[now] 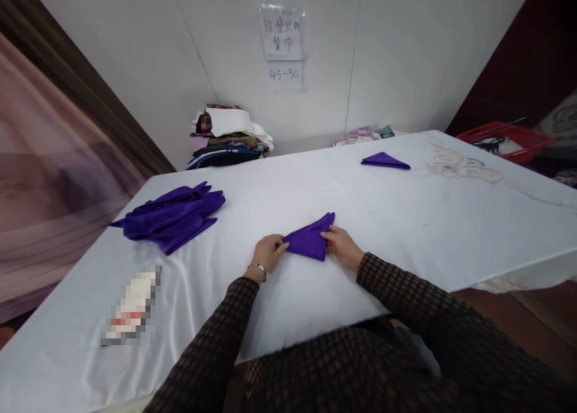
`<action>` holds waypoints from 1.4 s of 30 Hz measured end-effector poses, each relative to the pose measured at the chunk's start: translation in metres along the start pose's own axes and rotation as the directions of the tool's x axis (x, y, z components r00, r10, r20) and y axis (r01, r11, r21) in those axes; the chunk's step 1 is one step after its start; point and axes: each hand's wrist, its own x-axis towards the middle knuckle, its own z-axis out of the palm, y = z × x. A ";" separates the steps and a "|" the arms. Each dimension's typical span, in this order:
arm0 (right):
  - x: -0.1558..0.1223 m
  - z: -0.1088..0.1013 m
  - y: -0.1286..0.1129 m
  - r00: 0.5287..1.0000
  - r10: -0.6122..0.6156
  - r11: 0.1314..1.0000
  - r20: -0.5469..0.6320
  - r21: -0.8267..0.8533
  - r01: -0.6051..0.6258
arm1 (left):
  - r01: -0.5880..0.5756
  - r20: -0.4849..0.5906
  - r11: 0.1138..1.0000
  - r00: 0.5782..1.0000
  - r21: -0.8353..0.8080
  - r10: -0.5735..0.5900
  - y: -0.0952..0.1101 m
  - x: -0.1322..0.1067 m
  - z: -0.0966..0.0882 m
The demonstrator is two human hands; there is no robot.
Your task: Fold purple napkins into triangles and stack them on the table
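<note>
Wears a dark top point(333, 365) with a black-and-brown grid pattern and long sleeves point(403, 284). Shows a slim silver-coloured bracelet point(258, 268) on the left wrist point(253, 274).

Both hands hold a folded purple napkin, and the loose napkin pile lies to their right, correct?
Not quite: the left hand and right hand hold a folded purple napkin, but the head view shows the loose napkin pile to their left, not right.
</note>
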 end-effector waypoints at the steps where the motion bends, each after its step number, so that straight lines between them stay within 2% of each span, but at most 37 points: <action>1: -0.002 -0.002 -0.001 1.000 0.005 1.000 0.009 -0.013 -0.005 | -0.023 0.019 1.000 1.000 0.007 0.023 0.001 -0.003 -0.001; 4: -0.007 -0.010 -0.005 0.998 0.035 0.996 0.042 -0.081 -0.032 | -0.089 0.060 0.996 0.994 0.017 0.088 0.004 -0.016 -0.002; 8: -0.010 -0.018 -0.011 0.994 0.078 0.989 0.074 -0.131 -0.068 | -0.115 0.065 0.992 0.992 0.045 0.112 0.004 -0.030 0.001; 15: 0.000 -0.010 -0.021 0.997 0.077 0.961 0.031 -0.269 -0.066 | -0.129 0.067 0.989 0.990 0.067 0.125 0.004 -0.032 0.003; 21: 0.013 -0.007 -0.022 1.000 0.001 0.955 -0.020 -0.298 -0.007 | -0.122 0.063 0.990 0.991 0.068 0.118 0.003 -0.033 0.003; 30: 0.019 -0.013 -0.022 0.997 -0.023 0.977 0.071 -0.211 0.037 | -0.150 0.045 0.989 0.988 0.017 0.149 -0.001 -0.037 0.005; 34: 0.022 -0.016 -0.024 0.996 -0.048 0.955 0.076 -0.289 0.069 | -0.156 0.037 0.988 0.987 -0.003 0.156 -0.004 -0.038 0.006; 39: 0.029 -0.021 -0.024 0.989 -0.148 0.909 -0.002 -0.393 0.135 | -0.136 0.030 0.991 0.990 -0.010 0.136 -0.006 -0.038 0.006; 42: 0.036 -0.025 -0.023 0.978 -0.211 0.875 -0.010 -0.448 0.184 | -0.119 0.018 0.993 0.993 -0.011 0.119 -0.007 -0.038 0.006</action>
